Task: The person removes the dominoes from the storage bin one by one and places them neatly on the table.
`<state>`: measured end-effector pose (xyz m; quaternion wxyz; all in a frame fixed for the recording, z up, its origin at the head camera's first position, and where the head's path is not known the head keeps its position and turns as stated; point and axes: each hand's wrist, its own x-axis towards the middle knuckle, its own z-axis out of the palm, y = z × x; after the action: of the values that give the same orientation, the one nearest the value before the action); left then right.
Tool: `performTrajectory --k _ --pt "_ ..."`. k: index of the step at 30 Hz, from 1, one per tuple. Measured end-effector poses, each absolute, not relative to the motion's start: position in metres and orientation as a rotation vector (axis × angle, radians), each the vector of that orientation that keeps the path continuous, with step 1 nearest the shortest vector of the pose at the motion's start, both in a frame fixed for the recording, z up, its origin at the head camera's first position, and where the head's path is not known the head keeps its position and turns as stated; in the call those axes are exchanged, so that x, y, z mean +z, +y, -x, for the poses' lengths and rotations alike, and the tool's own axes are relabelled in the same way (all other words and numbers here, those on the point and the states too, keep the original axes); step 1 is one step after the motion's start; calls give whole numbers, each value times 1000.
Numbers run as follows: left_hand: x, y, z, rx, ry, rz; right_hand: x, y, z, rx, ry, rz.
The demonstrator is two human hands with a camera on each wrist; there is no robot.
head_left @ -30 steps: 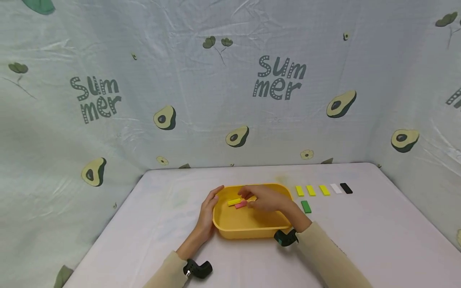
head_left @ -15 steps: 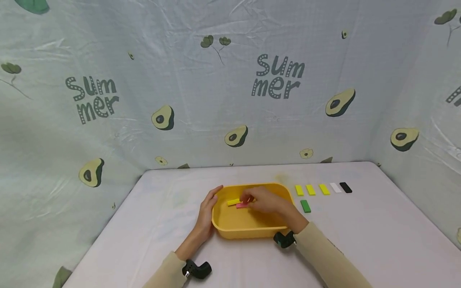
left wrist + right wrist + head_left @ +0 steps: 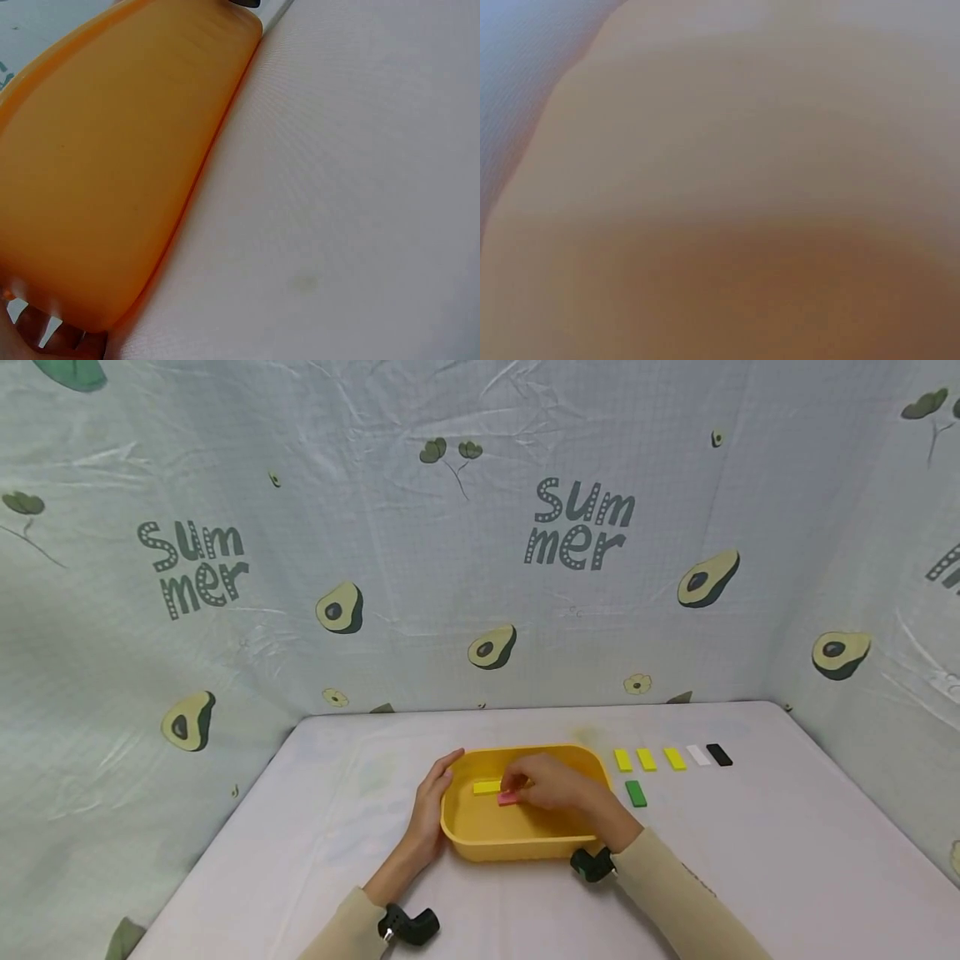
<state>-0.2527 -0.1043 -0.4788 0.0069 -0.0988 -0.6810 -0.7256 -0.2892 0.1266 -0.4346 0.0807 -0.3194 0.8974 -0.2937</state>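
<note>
In the head view a yellow-orange tray stands on the table. My left hand rests along its left wall with the fingers fairly straight; the left wrist view shows fingertips against the tray wall. Inside the tray, my right hand pinches a pink block between thumb and fingers. A yellow block lies on the tray floor just left of and behind the pink one. The right wrist view is too blurred to show the fingers.
Right of the tray, yellow blocks, a white block and a black block form a row. A green block lies in front of them. A printed cloth hangs behind the table.
The pink block has moved slightly right and toward the front of the tray with my right fingers, apart from the yellow block. My left hand has stayed at the tray wall.
</note>
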Motion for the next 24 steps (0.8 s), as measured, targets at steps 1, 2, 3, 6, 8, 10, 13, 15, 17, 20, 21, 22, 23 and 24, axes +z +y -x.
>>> performTrajectory --k 1,2,3,6,8,10,13,15,17,20,21,22,23,24 --pt "-478 -104 253 -2267 -2131 307 -434 126 289 -868 2686 955" --pt "-478 -104 253 -2263 -2134 306 -434 126 289 -856 2688 957" --pt "-478 -104 253 -2264 -2133 307 -434 126 289 -846 2690 961" --pt "-477 -104 253 -2266 -2137 303 -434 126 288 -822 2697 962" --pt "-477 -104 252 -2269 -2142 302 -434 126 287 -816 2697 951" --pt "-477 -104 251 -2270 -2150 300 -435 126 286 -818 2697 932" --pt "-478 -104 250 -2269 -2159 293 -436 125 284 -812 2692 904" --pt "-479 -105 249 -2265 -2165 289 -437 125 284 -808 2689 891" --pt "-479 -105 248 -2259 -2167 285 -438 125 283 -799 2686 878" --pt "-479 -105 248 -2250 -2167 297 -437 125 284 -797 2679 856" --pt "-479 -105 249 -2247 -2167 304 -437 125 284 -797 2678 852" --pt "-479 -105 249 -2244 -2166 311 -436 126 284 -796 2676 849" --pt "-479 -105 249 -2242 -2166 317 -436 126 285 -793 2676 853" --pt "-478 -105 250 -2239 -2167 319 -435 126 285 -797 2671 853"
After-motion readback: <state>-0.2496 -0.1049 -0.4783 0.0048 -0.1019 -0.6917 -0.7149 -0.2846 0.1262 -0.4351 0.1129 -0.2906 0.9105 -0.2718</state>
